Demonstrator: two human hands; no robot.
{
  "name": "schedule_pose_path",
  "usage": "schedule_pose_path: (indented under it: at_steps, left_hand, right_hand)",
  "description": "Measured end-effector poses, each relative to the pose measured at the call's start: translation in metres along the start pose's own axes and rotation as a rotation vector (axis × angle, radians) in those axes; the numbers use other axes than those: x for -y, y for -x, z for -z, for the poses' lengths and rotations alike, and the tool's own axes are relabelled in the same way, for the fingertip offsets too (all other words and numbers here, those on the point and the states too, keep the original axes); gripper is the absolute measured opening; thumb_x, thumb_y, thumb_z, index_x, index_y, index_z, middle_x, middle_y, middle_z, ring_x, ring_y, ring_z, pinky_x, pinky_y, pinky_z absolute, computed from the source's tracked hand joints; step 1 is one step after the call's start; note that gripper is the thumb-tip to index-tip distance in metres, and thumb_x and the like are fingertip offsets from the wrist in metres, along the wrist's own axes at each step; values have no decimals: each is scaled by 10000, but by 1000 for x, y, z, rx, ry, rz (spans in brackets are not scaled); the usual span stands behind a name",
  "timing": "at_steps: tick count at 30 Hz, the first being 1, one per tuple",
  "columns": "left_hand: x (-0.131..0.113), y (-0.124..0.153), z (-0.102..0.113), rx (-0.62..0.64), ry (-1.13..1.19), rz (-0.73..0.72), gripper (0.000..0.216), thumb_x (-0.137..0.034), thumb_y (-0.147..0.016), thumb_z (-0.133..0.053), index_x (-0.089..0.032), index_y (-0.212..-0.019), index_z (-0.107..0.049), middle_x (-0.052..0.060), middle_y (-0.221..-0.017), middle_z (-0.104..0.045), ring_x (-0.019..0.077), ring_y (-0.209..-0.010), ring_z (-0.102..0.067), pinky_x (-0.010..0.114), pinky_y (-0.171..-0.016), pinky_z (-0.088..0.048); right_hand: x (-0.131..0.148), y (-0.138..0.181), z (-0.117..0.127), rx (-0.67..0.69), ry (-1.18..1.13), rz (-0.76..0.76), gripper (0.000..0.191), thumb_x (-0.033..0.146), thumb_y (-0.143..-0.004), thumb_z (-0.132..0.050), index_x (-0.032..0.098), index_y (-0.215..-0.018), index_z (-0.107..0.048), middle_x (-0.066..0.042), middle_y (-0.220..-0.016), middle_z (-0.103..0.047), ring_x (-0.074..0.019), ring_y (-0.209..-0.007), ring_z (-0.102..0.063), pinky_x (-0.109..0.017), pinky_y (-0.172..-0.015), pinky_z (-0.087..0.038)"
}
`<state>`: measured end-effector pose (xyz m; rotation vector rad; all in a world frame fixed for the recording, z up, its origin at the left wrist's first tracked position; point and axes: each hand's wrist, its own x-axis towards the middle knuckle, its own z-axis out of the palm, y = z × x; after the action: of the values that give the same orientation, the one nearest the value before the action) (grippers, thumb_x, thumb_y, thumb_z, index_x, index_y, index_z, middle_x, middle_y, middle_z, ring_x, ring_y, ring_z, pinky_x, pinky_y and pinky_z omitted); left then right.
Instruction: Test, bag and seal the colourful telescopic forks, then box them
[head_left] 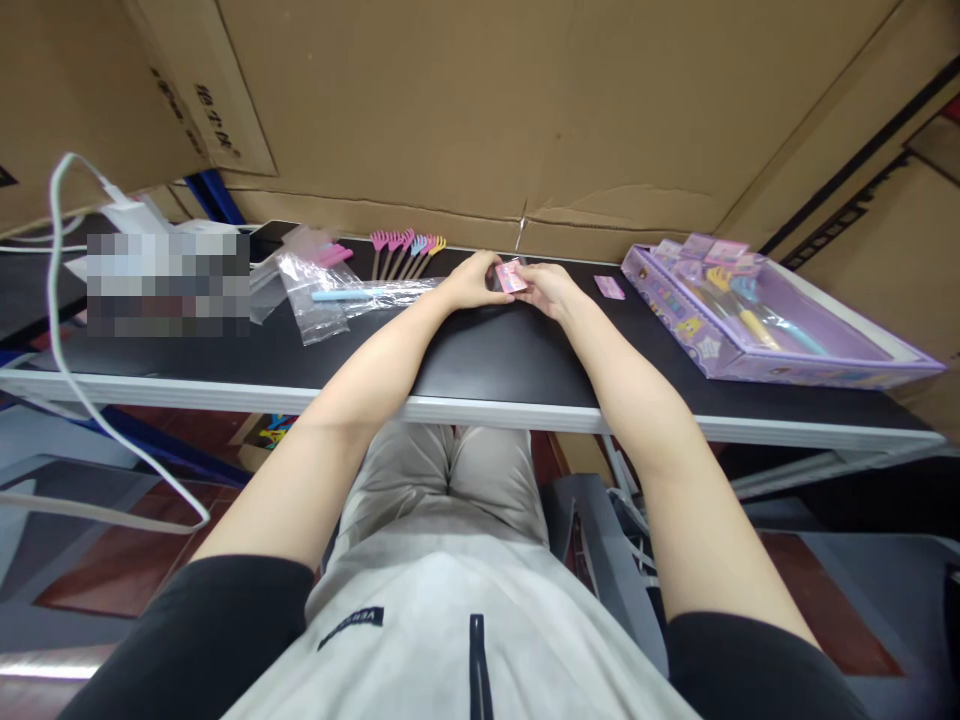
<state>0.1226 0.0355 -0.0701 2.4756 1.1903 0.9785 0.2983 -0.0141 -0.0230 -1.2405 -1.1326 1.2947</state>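
Note:
A small pink printed card (512, 276) is held up between my two hands over the back part of the black table. My right hand (553, 288) pinches it at the right edge. Curled around the card's left side is my left hand (474, 281), thumb at the lower edge; its fingertips are partly hidden. Left of my left hand, a light blue stick (346, 295) lies in clear plastic wrapping (319, 318). Behind it, several small hand-shaped back scratchers (405, 255) in pink, blue and yellow lie fanned out. To the right lies another small pink-purple card (609, 287).
A purple display box (712, 350) with wrapped back scratchers and cards stands at the table's right. Pink pieces (335, 254) lie by the plastic. A white cable (54, 250) loops over the left edge. Cardboard (480, 110) walls off the back of the black table (502, 360).

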Motion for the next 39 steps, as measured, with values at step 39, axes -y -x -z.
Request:
schedule_pose_path:
  at_steps: [39]
  left_hand:
    - [-1,-1,-2,13,-22,-3,676,-582,-765,-933,-196,-1258,-680,166,-1330,-728,384,-1261,-679,497,-1134,-516]
  right_hand:
    - [2,3,-1,-1,87,5,284,-32,-977,-579,174,-783,-589,-5,-609,-625,-134,-577,-629,-256,-674,-615]
